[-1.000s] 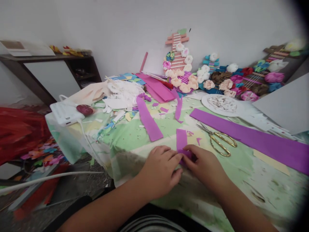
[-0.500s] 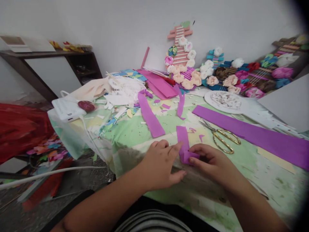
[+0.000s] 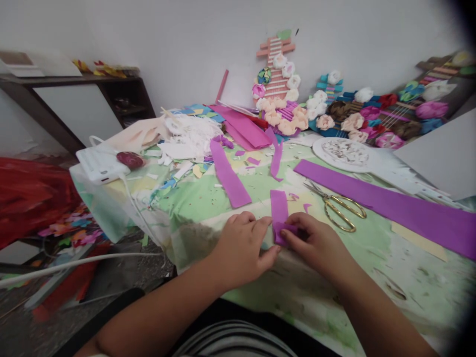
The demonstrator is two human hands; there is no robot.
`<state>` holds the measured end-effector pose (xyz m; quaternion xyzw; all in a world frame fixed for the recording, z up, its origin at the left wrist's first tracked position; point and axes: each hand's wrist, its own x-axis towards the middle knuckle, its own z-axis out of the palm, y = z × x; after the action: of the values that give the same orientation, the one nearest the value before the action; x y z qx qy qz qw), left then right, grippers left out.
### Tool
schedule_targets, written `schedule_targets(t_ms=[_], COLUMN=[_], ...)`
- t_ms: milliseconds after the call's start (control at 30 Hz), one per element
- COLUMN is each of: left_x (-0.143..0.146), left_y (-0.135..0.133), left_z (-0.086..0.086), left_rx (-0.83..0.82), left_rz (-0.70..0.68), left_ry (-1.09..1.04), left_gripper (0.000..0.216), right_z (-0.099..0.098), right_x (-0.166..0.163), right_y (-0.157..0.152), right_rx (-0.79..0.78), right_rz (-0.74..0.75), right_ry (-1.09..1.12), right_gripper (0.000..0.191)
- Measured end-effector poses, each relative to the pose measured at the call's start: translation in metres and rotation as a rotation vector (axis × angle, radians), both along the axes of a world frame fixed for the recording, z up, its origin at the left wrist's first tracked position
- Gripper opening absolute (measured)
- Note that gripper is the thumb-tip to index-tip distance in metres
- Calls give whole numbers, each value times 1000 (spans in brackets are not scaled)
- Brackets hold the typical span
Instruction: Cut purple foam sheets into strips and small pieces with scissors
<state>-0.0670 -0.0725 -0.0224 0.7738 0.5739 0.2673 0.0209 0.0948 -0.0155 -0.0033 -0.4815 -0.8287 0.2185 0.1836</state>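
A short purple paper strip lies on the green table cover near the front edge, its near end folded up. My right hand pinches that folded end between thumb and fingers. My left hand rests beside it on the table, fingers curled, its fingertips touching the strip's near end from the left. Gold-handled scissors lie just right of the strip, untouched.
A long purple strip runs along the right. Another purple strip, pink sheets, white scraps, a white plate and paper-flower crafts fill the back. A white power bank with cable sits at the left corner.
My hands shifted slightly on the strip's near end; the fold was lifted half a second ago and is now pressed lower and tighter between both hands.
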Motion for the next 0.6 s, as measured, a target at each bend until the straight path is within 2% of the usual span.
schedule_targets(t_ms=[133,300,600], left_x=[0,0,9], left_y=[-3,-10,-19], left_z=[-4,-8,-13], left_rx=[33,77,148], left_rz=[-12,-71,-24], left_ry=[6,24,10], left_gripper=[37,29,33], right_z=[1,-2,-2], right_x=[-3,-2,-2], right_y=[0,1,3], right_rx=[41,124,136], right_rz=[-2,92,101], right_ry=[-17,-24,-34], right_gripper=[12,12,15])
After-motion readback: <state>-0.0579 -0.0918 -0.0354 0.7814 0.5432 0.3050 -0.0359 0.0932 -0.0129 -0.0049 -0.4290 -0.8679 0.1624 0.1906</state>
